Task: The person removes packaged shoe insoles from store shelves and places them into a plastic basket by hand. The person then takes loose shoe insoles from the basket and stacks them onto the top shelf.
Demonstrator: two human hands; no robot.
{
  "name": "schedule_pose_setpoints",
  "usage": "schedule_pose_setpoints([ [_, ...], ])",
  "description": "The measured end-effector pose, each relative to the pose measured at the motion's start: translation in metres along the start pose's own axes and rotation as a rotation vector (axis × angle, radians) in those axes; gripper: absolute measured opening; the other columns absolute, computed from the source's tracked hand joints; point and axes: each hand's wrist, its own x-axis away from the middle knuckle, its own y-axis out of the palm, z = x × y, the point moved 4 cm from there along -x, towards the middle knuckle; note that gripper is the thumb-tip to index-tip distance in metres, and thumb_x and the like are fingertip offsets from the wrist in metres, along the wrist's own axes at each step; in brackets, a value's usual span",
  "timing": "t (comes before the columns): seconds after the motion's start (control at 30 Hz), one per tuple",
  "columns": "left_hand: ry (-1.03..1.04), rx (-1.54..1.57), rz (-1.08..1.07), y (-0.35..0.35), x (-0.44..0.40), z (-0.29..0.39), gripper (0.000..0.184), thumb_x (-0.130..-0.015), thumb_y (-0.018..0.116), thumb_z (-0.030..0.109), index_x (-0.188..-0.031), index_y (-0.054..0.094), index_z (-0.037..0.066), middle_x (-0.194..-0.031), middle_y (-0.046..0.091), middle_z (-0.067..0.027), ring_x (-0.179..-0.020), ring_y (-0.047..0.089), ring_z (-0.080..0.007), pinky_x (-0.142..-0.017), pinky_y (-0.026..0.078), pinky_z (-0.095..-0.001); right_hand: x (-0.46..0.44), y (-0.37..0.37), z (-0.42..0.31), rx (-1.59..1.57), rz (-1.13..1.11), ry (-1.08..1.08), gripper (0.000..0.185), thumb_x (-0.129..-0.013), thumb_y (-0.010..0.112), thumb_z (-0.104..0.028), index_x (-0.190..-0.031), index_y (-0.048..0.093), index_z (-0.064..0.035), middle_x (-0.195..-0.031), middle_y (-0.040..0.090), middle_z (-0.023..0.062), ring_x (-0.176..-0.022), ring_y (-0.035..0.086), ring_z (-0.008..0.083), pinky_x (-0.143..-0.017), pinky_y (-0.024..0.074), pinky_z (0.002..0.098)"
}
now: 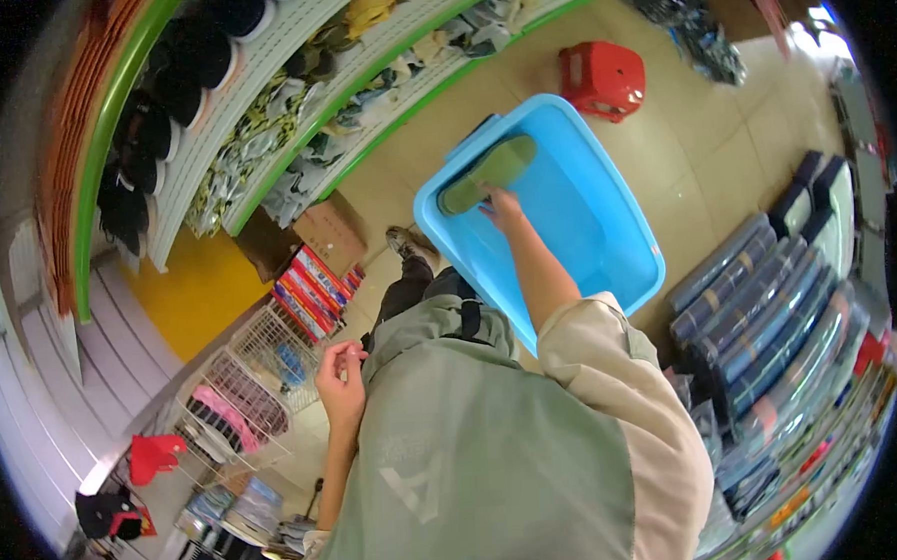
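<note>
A large light-blue plastic tub (606,208) is on the floor in front of me. Inside it, against the left wall, is a long olive-green item (499,170) with rounded ends, shaped like a shoe sole or slipper. My right hand (504,210) reaches into the tub, its fingers closed at the near edge of this item. Beside my waist, my left hand (342,378) is raised with its fingers curled in, and nothing shows in it. It is away from the tub.
Shelves of shoes (200,86) curve along the left. A red plastic stool (603,81) stands beyond the tub. Plastic-wrapped rolls (770,306) lie at right. Wire baskets (238,389), red boxes (309,291) and a cardboard box (329,233) sit at left.
</note>
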Motion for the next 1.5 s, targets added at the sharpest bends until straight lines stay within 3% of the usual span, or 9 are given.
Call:
schedule_pose_setpoints([
  [0.37, 0.024, 0.028, 0.11, -0.015, 0.008, -0.003, 0.015, -0.095, 0.057, 0.008, -0.102, 0.059, -0.005, -0.088, 0.067, -0.0109, -0.081, 0.066, -0.0154, -0.075, 0.051, -0.0265, 0.004, 0.006, -0.008, -0.059, 0.051, 0.119, 0.054, -0.069, 0.083, -0.037, -0.111, 0.056, -0.0165, -0.102, 0.052, 0.002, -0.099, 0.048, 0.0187, -0.087, 0.0411, 0.0404],
  [0.57, 0.034, 0.097, 0.119, -0.023, 0.018, -0.024, 0.013, -0.094, 0.057, 0.006, -0.101, 0.06, -0.004, -0.087, 0.067, -0.0112, -0.081, 0.067, -0.0152, -0.074, 0.051, -0.0262, 0.012, 0.001, -0.01, -0.099, 0.078, 0.063, 0.046, -0.072, 0.08, -0.037, -0.107, 0.057, -0.0177, -0.087, 0.052, 0.0011, -0.08, 0.048, 0.0164, -0.084, 0.0399, 0.0404],
  [0.77, 0.043, 0.146, 0.061, -0.029, 0.02, -0.04, 0.013, -0.094, 0.058, 0.006, -0.102, 0.061, -0.004, -0.088, 0.068, -0.0111, -0.081, 0.066, -0.0149, -0.073, 0.051, -0.0262, 0.066, 0.004, -0.028, -0.291, -0.036, -0.142, 0.042, -0.081, 0.072, -0.031, -0.113, 0.057, -0.0082, -0.102, 0.062, 0.0082, -0.093, 0.061, 0.022, -0.088, 0.0479, 0.0376],
  [0.87, 0.08, 0.228, 0.007, -0.036, 0.009, -0.055, 0.014, -0.093, 0.058, 0.006, -0.103, 0.061, -0.004, -0.088, 0.068, -0.0108, -0.08, 0.066, -0.0147, -0.074, 0.05, -0.0259, 0.092, -0.004, -0.033, -0.327, -0.108, -0.283, 0.041, -0.085, 0.067, -0.027, -0.116, 0.055, -0.002, -0.111, 0.063, 0.0128, -0.101, 0.063, 0.026, -0.092, 0.0496, 0.0372],
  [1.1, 0.305, 0.34, -0.263, -0.08, -0.042, -0.062, 0.018, -0.092, 0.062, 0.011, -0.106, 0.061, -0.002, -0.097, 0.067, -0.0093, -0.089, 0.065, -0.0144, -0.077, 0.05, -0.0271, 0.264, 0.054, -0.025, -0.234, -0.174, -0.49, 0.045, -0.088, 0.058, -0.023, -0.123, 0.05, 0.0033, -0.115, 0.061, 0.016, -0.108, 0.06, 0.0287, -0.098, 0.0469, 0.0409],
  [1.13, 0.308, 0.425, -0.41, -0.089, -0.052, -0.065, 0.028, -0.091, 0.063, 0.01, -0.117, 0.058, 0.001, -0.114, 0.061, -0.0102, -0.103, 0.061, -0.016, -0.082, 0.05, -0.0287, 0.297, 0.074, -0.014, -0.196, -0.22, -0.49, 0.047, -0.088, 0.056, -0.023, -0.125, 0.049, 0.0044, -0.117, 0.061, 0.0171, -0.11, 0.059, 0.0296, -0.099, 0.0468, 0.0415],
  [1.33, 0.267, 0.976, -0.646, -0.147, -0.096, -0.034, 0.071, -0.089, 0.067, 0.033, -0.145, 0.031, 0.007, -0.137, 0.044, -0.014, -0.121, 0.051, -0.0242, -0.095, 0.047, -0.0343, 0.401, 0.192, 0.098, 0.065, -0.55, -0.239, 0.062, -0.084, 0.052, -0.029, -0.134, 0.042, 0.0063, -0.123, 0.058, 0.0224, -0.106, 0.062, 0.0343, -0.093, 0.0508, 0.0455],
  [1.47, 0.33, 1.249, -0.725, -0.192, -0.09, -0.014, 0.086, -0.083, 0.069, 0.047, -0.146, 0.028, 0.006, -0.134, 0.048, -0.0186, -0.124, 0.05, -0.0303, -0.101, 0.045, -0.0421, 0.444, 0.274, 0.151, 0.232, -0.905, 0.052, 0.072, -0.077, 0.064, -0.025, -0.136, 0.038, 0.0059, -0.122, 0.058, 0.0238, -0.107, 0.062, 0.0357, -0.093, 0.0516, 0.0445],
  [1.5, 0.335, 1.258, -0.762, -0.204, -0.084, -0.011, 0.087, -0.082, 0.071, 0.047, -0.145, 0.028, 0.006, -0.133, 0.049, -0.0202, -0.125, 0.05, -0.0325, -0.102, 0.044, -0.0446, 0.45, 0.285, 0.158, 0.271, -0.906, 0.084, 0.063, -0.078, 0.068, -0.022, -0.129, 0.046, 0.0077, -0.115, 0.062, 0.0198, -0.102, 0.065, 0.0276, -0.091, 0.0517, 0.0404],
])
